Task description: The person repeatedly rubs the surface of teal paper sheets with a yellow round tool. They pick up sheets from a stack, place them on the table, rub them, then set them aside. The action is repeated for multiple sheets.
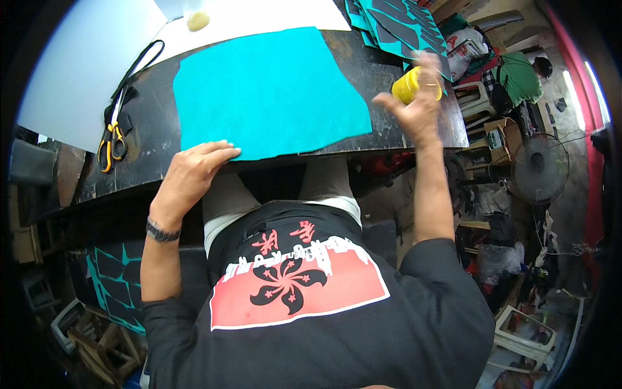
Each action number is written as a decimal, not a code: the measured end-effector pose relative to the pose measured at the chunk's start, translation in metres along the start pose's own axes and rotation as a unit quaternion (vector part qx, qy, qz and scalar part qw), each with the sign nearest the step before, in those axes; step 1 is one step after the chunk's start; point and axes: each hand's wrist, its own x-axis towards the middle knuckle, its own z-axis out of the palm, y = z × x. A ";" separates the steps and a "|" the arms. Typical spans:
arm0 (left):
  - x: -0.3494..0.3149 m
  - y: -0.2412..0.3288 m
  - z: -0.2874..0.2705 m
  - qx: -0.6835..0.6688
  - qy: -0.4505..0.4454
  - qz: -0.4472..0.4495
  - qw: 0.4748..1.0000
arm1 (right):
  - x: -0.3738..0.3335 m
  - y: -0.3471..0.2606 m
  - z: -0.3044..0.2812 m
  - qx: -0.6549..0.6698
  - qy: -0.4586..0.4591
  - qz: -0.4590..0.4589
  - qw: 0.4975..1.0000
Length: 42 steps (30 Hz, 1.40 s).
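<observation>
A turquoise fabric-like sheet (272, 91) lies flat on the dark table, its near edge along the table's front edge. My left hand (197, 165), with a watch on its wrist, is at the sheet's near left corner. Its fingers are pressed together and closed on the edge; the thumb is mostly hidden. To the right of the sheet, my right hand (421, 110) is raised beside and partly over a yellow tub (406, 85). Thumb and fingers are apart, the fingertips smeared by motion, and nothing shows in the hand.
Orange-and-black scissors (113, 139) and a black strap (139, 65) lie left on the dark table (152, 120). Turquoise pieces with dark patches (402, 29) are stacked at the far right. A fan (541, 168) and plastic stools (525, 337) stand among clutter on the right.
</observation>
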 end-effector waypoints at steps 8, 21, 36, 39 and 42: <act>0.018 0.039 -0.091 0.219 0.385 0.132 0.887 | 0.014 -0.129 0.031 0.307 -0.239 0.020 0.921; 0.033 0.002 0.072 0.039 0.239 -0.019 0.970 | 0.154 0.139 0.026 0.565 0.237 0.331 0.717; 0.040 0.009 0.082 0.093 0.241 -0.075 0.963 | 0.129 0.253 0.135 0.418 0.477 0.687 0.356; 0.039 0.008 0.082 0.097 0.242 -0.073 0.963 | 0.127 0.248 0.138 0.386 0.452 0.717 0.363; 0.040 0.006 0.084 0.099 0.244 -0.071 0.962 | 0.124 0.248 0.130 0.430 0.370 0.724 0.394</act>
